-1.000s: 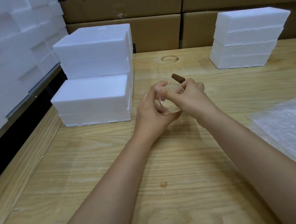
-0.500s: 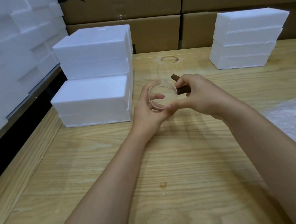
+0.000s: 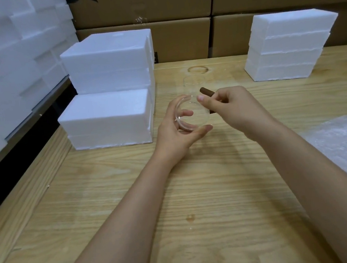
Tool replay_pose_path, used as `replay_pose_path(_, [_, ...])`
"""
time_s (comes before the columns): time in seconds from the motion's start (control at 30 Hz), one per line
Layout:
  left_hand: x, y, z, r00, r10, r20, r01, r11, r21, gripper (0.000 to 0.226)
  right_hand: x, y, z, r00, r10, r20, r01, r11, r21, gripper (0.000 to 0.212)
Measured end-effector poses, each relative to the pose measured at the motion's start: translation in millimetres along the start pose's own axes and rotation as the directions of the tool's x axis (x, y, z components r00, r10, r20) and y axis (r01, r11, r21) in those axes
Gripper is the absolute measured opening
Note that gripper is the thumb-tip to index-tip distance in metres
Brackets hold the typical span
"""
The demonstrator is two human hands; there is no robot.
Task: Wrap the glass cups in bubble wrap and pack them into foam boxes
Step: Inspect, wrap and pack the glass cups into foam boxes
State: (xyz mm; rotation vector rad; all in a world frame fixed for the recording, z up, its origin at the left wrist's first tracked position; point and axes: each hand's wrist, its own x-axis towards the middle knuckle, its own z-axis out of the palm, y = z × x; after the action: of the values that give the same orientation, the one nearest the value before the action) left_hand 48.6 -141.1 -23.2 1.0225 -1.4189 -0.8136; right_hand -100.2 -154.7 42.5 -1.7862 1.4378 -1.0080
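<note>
Over the desk's [image 3: 217,191] middle, the left hand [image 3: 174,131] cradles the cup [image 3: 192,118] sideways, fingers curled round it; the right hand [image 3: 234,107] pinches its brown handle [image 3: 206,91], likely to steady it for wrapping.

Clear glass cup [image 3: 197,119], seemingly brown-handled, tilted, unwrapped.

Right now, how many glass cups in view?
2. One cup in the left hand, right hand on its brown handle; a second cup stands on the table just behind it. Clear glass, others may be missed.
</note>
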Motion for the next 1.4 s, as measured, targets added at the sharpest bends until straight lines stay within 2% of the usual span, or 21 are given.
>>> replay_pose_path(0.1, [0,1,1,1.000,-0.002,-0.014,0.002,1.000,0.013,0.073,-3,1,19,0.994,-0.052,-0.096,0.035,0.985,-0.170,0.038])
replay_pose_path(0.17, [-1,3,3,1.000,-0.010,-0.025,0.010,1.000,0.001,0.072,-6,4,29,0.990,-0.025,-0.139,-0.002,0.983,-0.186,0.039])
replay_pose_path(0.4, [-2,5,4,0.999,-0.043,-0.027,0.045,0.997,0.067,0.061,-15,1,42,0.983,0.002,-0.186,-0.043,0.975,-0.217,0.086])
replay_pose_path(0.47, [0,5,4,0.997,-0.071,-0.033,0.073,0.994,0.086,0.061,-17,1,45,0.980,-0.003,-0.197,-0.042,0.974,-0.221,0.089])
replay_pose_path(0.7, [-1,5,6,0.999,-0.009,-0.042,0.015,0.992,0.129,0.057,-18,7,48,0.965,-0.059,-0.255,0.002,0.976,-0.219,0.080])
replay_pose_path(0.97, [-4,12,5,0.999,0.049,-0.008,-0.048,0.997,0.055,0.056,-17,15,50,0.919,-0.148,-0.366,0.093,0.982,-0.163,0.039])
replay_pose_path(1.2, [-4,10,4,0.997,0.033,0.075,-0.035,0.999,0.024,0.067,-19,20,52,0.856,-0.247,-0.454,0.168,0.964,-0.208,0.027])
replay_pose_path(1.33, [-5,10,3,0.995,0.058,0.085,-0.063,0.996,0.057,0.076,-23,22,49,0.829,-0.216,-0.516,0.209,0.975,-0.072,0.033])
replay_pose_path(1.4, [-5,11,2,0.994,0.064,0.085,-0.068,0.996,0.048,0.078,-22,26,46,0.819,-0.129,-0.559,0.214,0.973,0.088,0.024])
